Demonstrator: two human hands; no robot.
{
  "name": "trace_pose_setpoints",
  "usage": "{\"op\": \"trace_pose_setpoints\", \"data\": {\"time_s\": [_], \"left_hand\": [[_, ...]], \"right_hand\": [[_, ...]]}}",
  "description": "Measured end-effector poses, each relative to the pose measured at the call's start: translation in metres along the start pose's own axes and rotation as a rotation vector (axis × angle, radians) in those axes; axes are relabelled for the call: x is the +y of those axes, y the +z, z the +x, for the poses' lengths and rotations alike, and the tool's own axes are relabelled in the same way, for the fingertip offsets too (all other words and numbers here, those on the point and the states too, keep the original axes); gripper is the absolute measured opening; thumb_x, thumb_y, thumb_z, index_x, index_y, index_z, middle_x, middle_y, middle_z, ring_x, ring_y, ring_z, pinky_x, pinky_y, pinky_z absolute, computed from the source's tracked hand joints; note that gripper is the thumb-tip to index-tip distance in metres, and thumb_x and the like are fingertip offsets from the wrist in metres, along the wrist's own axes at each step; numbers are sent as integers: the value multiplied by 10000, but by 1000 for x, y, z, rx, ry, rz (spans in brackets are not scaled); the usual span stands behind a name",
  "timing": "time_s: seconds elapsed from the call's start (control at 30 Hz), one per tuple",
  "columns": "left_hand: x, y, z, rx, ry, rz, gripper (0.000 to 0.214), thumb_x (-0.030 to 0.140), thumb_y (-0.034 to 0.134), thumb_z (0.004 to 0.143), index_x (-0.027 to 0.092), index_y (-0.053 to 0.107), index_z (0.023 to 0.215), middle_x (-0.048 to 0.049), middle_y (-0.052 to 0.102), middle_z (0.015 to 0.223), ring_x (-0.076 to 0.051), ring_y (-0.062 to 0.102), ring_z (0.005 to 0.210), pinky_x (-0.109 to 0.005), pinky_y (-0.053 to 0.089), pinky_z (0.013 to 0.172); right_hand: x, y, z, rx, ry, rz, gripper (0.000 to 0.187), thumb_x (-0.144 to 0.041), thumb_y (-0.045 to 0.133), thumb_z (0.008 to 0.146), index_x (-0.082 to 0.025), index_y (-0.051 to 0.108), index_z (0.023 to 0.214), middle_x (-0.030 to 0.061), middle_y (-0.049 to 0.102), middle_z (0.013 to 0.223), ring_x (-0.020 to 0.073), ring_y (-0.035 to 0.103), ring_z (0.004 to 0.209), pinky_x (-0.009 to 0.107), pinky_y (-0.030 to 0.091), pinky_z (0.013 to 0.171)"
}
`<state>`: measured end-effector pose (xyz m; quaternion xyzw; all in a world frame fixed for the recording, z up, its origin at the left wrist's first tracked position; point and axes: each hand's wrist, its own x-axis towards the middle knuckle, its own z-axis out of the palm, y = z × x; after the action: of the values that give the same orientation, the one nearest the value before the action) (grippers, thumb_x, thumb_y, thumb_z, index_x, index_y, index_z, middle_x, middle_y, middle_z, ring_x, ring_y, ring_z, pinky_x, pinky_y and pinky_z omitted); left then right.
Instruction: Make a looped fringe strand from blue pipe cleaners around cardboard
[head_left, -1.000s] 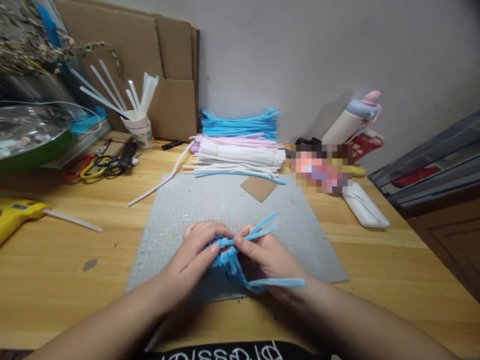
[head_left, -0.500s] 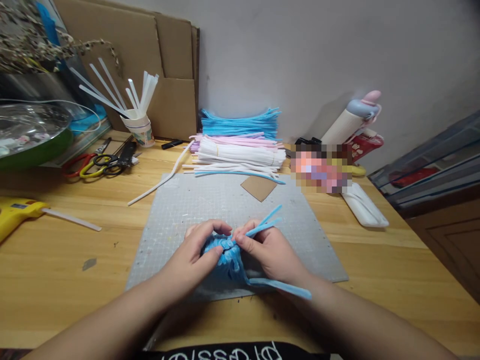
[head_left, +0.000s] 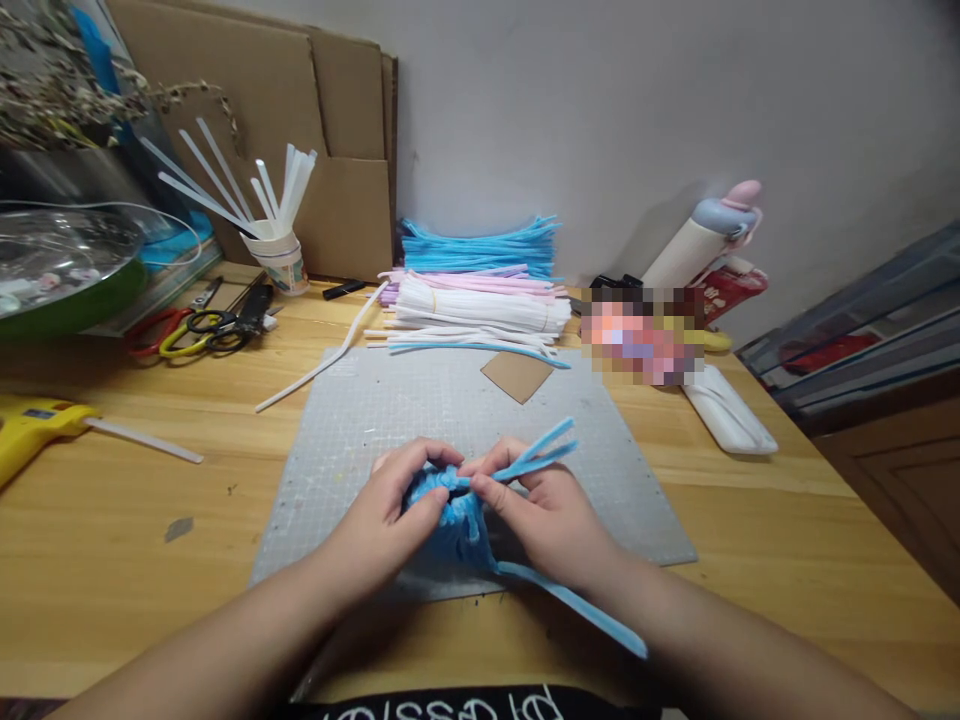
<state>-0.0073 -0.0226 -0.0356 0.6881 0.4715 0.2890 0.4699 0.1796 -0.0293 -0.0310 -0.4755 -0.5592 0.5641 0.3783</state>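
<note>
A bundled piece of blue pipe cleaners (head_left: 461, 535), looped and woven together, is held above the grey cutting mat (head_left: 360, 400). My left hand (head_left: 409, 490) wraps round its left side, thumb pressed on the top edge. My right hand (head_left: 532, 495) pinches blue pipe cleaner strands (head_left: 536, 458) at the piece's upper right; their two free ends fork out to the upper right. Another long blue end (head_left: 592, 610) trails from the bottom toward my right forearm. My fingers hide parts of the piece.
Bundles of blue (head_left: 480, 248), pink and white pipe cleaners (head_left: 480, 305) lie behind the mat. A cardboard square (head_left: 517, 376) rests on it. At left are a yellow glue gun (head_left: 37, 430), scissors (head_left: 195, 335) and a cup of glue sticks (head_left: 276, 258); a bottle (head_left: 690, 245) stands at right.
My right hand has shifted slightly, and the forked ends now reach a little farther right. The trailing lower end has swung down and to the right. My left hand stays nearly still.
</note>
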Motion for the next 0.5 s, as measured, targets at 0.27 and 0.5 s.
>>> {"op": "trace_pose_setpoints", "data": {"time_s": [0.27,0.5], "left_hand": [[1,-2,0,-2,0,-21,246,376,449,876,234,579,1030,-44,618,1013,-252,550,997,-411,399,889],[2,1,2,50,-33,-21,239,348,452,857,226,609,991,-53,638,997,-263,534,1012,-434,382,908]], "right_hand": [[16,4,12,-70,125,483,326,-446,763,713,-196,556,745,4,689,780,140,618,753,283,446,736],[17,8,10,-36,191,637,306,-377,772,729,-185,535,746,-10,682,765,110,591,691,239,425,673]]}}
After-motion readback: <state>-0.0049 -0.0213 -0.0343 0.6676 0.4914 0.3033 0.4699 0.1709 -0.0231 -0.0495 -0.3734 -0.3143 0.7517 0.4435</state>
